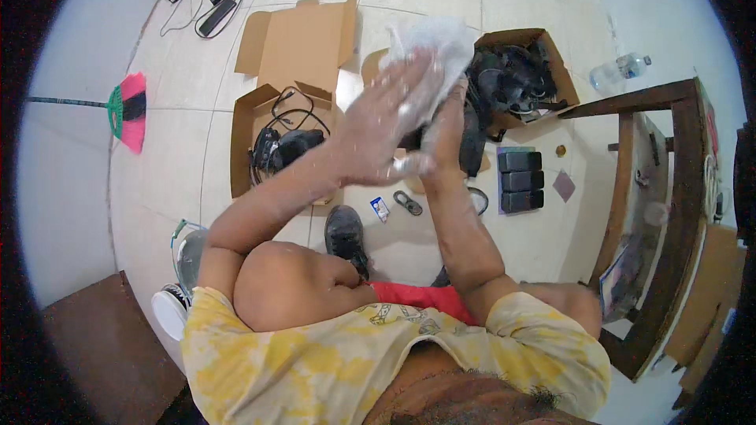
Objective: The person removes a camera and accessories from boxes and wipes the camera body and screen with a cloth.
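A crumpled white cloth or tissue (pixel 435 38) is up in front of me, between my two hands. My left hand (pixel 379 127) lies against it with the fingers stretched out, somewhat smeared by motion; white flecks show on the skin. Gripping the cloth from the other side is my right hand (pixel 447 130), its fingers partly hidden behind the white material. Below the hands, on the tiled floor, lie a small blue and white packet (pixel 379 209) and a dark oval item (pixel 408 202).
An open cardboard box (pixel 240 149) with black cables stands left; another box (pixel 565 79) holds black gear at right. Three black blocks (pixel 520 181) lie near a wooden frame (pixel 685 189). A plastic bottle (pixel 620 72), broom (pixel 132 112) and power strip (pixel 217 17) lie farther out.
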Available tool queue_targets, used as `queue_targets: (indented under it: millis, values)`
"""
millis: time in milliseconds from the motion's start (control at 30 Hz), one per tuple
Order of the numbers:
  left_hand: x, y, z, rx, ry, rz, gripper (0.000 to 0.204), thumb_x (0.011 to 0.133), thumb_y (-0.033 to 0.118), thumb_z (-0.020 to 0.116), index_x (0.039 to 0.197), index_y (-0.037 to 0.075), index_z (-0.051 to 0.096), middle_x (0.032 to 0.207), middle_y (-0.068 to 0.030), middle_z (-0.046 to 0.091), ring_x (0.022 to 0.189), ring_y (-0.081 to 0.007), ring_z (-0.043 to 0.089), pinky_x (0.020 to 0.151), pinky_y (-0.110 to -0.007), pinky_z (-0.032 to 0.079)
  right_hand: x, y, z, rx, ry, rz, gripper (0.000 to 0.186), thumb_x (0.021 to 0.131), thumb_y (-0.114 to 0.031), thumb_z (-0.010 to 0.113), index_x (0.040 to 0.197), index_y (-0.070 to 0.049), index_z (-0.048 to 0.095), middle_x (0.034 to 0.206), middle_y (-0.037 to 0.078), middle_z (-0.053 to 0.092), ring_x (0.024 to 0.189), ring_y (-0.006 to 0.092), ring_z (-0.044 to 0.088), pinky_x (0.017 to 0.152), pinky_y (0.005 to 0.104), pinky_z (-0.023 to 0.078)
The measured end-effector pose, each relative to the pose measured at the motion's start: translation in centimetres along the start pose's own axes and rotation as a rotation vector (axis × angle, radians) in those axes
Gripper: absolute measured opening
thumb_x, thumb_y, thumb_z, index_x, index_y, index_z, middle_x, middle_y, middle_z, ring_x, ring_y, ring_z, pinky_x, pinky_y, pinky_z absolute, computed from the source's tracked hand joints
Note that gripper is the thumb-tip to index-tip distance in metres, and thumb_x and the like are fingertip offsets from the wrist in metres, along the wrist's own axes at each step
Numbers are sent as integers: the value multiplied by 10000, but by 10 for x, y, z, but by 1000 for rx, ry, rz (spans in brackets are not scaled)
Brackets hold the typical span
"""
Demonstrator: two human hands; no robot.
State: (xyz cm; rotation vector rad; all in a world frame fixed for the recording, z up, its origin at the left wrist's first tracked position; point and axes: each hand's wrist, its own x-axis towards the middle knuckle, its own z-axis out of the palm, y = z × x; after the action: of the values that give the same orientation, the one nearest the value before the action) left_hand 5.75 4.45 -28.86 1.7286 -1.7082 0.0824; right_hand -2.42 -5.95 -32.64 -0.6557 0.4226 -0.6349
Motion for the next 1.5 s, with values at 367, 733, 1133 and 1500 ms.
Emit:
queue_targets:
  millis: [367,733,1133,1500]
  values:
    - [33,4,-27,163,-65,134,848,909,647,454,1440,-13,413,1512,-210,376,1427,-355,332,1165,-505,258,3,0,-14,-675,-229,-345,603,992,-350,491,1455,0,331,1413,184,463,1332,309,432,1130,395,316]
    - [-3,-30,-17,-485,252,-286,327,1009,175,474,1238,6,635,1314,-153,611,1231,-243,565,1064,-368,413,4,-9,-6,136,-260,313,524,1050,-487,307,1329,-79,477,1124,121,633,977,240,676,846,410,599]
    - [0,-7,-31,-87,527,-243,147,810,106,745,953,84,721,924,-89,676,925,-238,662,846,-358,527,-20,-8,18,-745,-286,-136,533,1055,-326,429,1427,47,350,1242,195,549,1146,238,528,994,345,412]
    - [-9,-9,-15,-483,578,-580,199,878,81,695,1064,10,704,972,-88,709,871,-124,644,771,-268,528,-22,1,21,-793,-285,-262,480,1038,-250,459,1414,33,370,1177,116,556,1040,154,531,902,301,461]
